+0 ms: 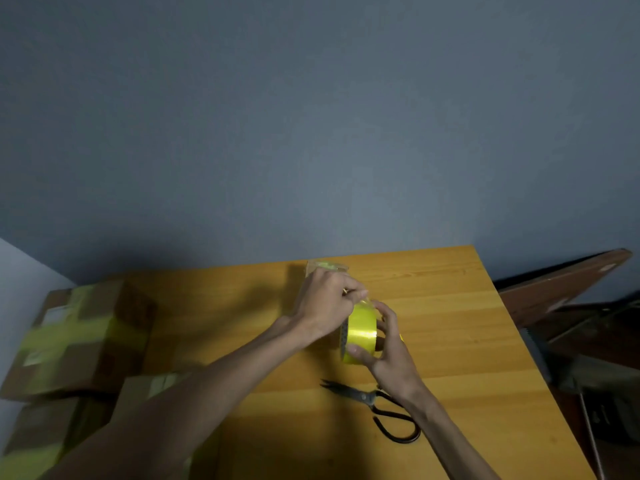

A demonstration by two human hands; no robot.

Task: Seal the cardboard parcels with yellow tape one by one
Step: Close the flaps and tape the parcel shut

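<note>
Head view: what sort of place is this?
Probably a makeshift packing station: a wooden table against a bare wall, taped cardboard parcels at left, scissors and a yellow tape roll in use.

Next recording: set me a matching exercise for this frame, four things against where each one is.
Things:
1 tape roll
2 scissors
3 taped parcels
4 small parcel

Places:
A just behind the left hand
B lying flat on the table, handles toward the camera
C piled at the far left
D gripped by the right hand

Pairs: 1-D, 2-B, 3-C, 4-A.
</note>
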